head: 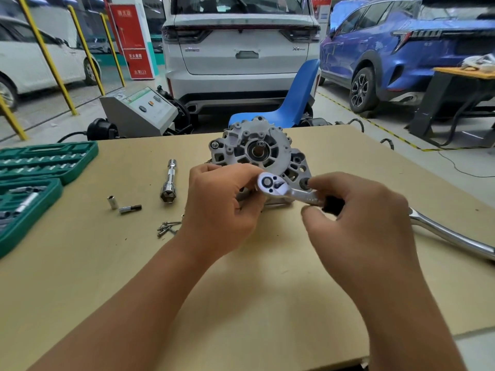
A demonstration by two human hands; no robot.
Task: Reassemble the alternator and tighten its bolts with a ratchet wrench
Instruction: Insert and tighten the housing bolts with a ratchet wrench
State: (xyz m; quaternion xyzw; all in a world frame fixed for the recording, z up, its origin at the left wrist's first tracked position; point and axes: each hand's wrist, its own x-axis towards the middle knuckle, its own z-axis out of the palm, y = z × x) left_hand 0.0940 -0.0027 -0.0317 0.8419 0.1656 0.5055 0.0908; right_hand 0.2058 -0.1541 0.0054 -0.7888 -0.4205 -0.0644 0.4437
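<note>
The grey alternator [254,148] lies in the middle of the tan table [107,263], its bearing hole facing up. In front of it I hold a chrome ratchet wrench [284,190] above the table. My right hand [359,210] grips its black handle. My left hand [222,207] is curled at the wrench's round head, fingers under it. Several small bolts [167,227] lie loose on the table left of my left wrist.
A long socket extension [169,183], a small socket [112,202] and a bit adapter [130,208] lie at the left. A green socket case [34,178] stands open at the left edge. A large chrome handle [452,234] lies at the right. A blue chair [292,103] stands behind the table.
</note>
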